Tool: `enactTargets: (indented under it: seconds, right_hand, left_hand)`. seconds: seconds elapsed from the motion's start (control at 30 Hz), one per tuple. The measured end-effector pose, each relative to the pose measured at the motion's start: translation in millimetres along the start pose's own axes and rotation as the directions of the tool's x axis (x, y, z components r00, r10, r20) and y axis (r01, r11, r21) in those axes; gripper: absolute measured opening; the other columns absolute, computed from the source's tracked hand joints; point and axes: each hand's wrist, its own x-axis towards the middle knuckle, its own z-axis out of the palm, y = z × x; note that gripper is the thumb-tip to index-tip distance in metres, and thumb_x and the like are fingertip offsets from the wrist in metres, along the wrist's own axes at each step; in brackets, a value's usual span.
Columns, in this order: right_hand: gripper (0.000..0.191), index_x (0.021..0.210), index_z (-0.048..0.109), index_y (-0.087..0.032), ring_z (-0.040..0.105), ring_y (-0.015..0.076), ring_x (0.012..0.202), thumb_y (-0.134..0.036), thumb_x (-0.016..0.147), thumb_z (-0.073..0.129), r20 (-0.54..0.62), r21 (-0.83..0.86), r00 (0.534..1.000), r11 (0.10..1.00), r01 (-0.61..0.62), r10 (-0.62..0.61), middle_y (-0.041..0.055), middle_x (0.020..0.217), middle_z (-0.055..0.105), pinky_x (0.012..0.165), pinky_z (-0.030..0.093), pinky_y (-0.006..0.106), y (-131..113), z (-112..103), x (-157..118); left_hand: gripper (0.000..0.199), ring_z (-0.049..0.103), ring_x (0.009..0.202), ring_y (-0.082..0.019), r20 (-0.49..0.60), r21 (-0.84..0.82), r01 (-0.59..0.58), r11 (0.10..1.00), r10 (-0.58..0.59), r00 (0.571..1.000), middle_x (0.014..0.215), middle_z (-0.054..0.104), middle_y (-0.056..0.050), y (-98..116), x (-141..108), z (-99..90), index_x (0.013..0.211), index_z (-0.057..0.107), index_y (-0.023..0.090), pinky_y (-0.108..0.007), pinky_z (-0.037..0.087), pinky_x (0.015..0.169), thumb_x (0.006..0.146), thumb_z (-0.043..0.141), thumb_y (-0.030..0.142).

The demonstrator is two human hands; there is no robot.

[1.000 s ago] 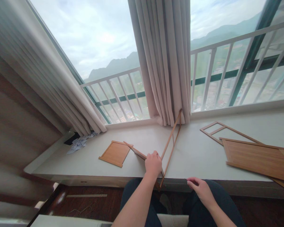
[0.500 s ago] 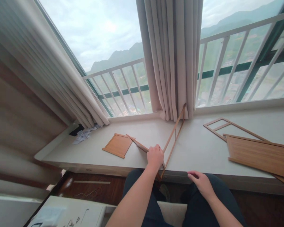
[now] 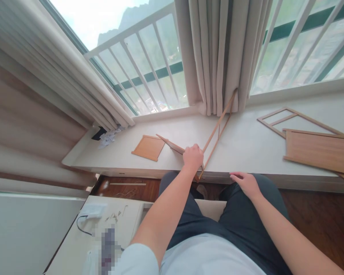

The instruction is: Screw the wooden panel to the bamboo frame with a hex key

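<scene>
My left hand [image 3: 193, 156] is closed round the edge of a wooden panel [image 3: 174, 146], where it meets a slim wooden frame [image 3: 217, 142]. The frame stands on edge, slanting away from me, its far end against the curtain. Its near corner juts past the sill's front edge. Beside the panel's far end lies a small square wooden board [image 3: 150, 148], flat on the white sill. Over my right thigh rests my right hand [image 3: 248, 186], thumb and finger drawn together in a pinch; anything between them is too small to make out.
On the right of the white sill [image 3: 246, 152], a large wooden board [image 3: 318, 147] overlaps another slim frame [image 3: 271, 125]. Paper scraps [image 3: 107, 138] lie at the left end. A cabinet top [image 3: 126, 217] at lower left carries small metal hardware [image 3: 114, 216] and a cable. Curtains [image 3: 212, 57] hang behind.
My view has tilted downward, so the sill sits higher and more of my lap and the cabinet top shows. Both hands keep nearly the same pose; the panel and frame look unmoved.
</scene>
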Motion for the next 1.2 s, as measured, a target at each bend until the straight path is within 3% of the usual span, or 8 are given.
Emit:
enactTargets:
  seconds: [0.4, 0.63, 0.97, 1.2]
  right_hand:
    - [0.043, 0.090, 0.086, -0.022, 0.077, 0.0354, 0.089, -0.057, 0.067, 0.075, 0.005, 0.004, 0.997, 0.997, -0.077, 0.077, 0.0098, 0.081, 0.082, 0.090, 0.056, 0.047, 1, -8, -6]
    - [0.047, 0.091, 0.081, -0.021, 0.078, 0.0326, 0.082, -0.058, 0.062, 0.086, -0.003, 0.149, 0.991, 0.980, -0.129, 0.131, 0.0098, 0.080, 0.081, 0.083, 0.060, 0.044, -2, -6, -11]
    - [0.042, 0.087, 0.081, -0.024, 0.077, 0.0317, 0.081, -0.060, 0.066, 0.086, -0.080, 0.164, 0.991, 0.982, -0.093, 0.107, 0.0070, 0.078, 0.079, 0.088, 0.060, 0.048, 1, -5, -12]
    - [0.042, 0.088, 0.081, -0.021, 0.076, 0.0272, 0.076, -0.052, 0.063, 0.093, -0.043, 0.354, 0.997, 0.934, -0.052, 0.071, 0.0068, 0.078, 0.080, 0.084, 0.062, 0.044, -41, 20, -19]
  left_hand:
    - [0.029, 0.061, 0.117, -0.031, 0.010, -0.135, 0.022, 0.991, -0.021, 1.000, 0.109, 0.074, -0.015, 1, 0, 7.1, 0.114, 0.067, 0.021, -0.040, 0.050, 0.091, 0.104, 0.041, 0.029]
    - [0.031, 0.058, 0.120, -0.031, 0.034, -0.201, 0.009, 0.980, -0.003, 0.999, 0.110, 0.074, -0.015, 2, -2, 7.2, 0.116, 0.066, 0.019, -0.043, 0.049, 0.092, 0.103, 0.039, 0.028]
    - [0.031, 0.057, 0.121, -0.029, 0.043, -0.213, 0.020, 0.977, -0.011, 0.999, 0.113, 0.074, -0.014, 2, -5, 7.5, 0.118, 0.065, 0.020, -0.041, 0.048, 0.094, 0.103, 0.040, 0.029]
    - [0.031, 0.058, 0.120, -0.030, 0.032, -0.202, 0.009, 0.979, -0.003, 0.999, 0.112, 0.074, -0.014, 2, -2, 6.5, 0.116, 0.066, 0.020, -0.042, 0.049, 0.093, 0.103, 0.040, 0.028]
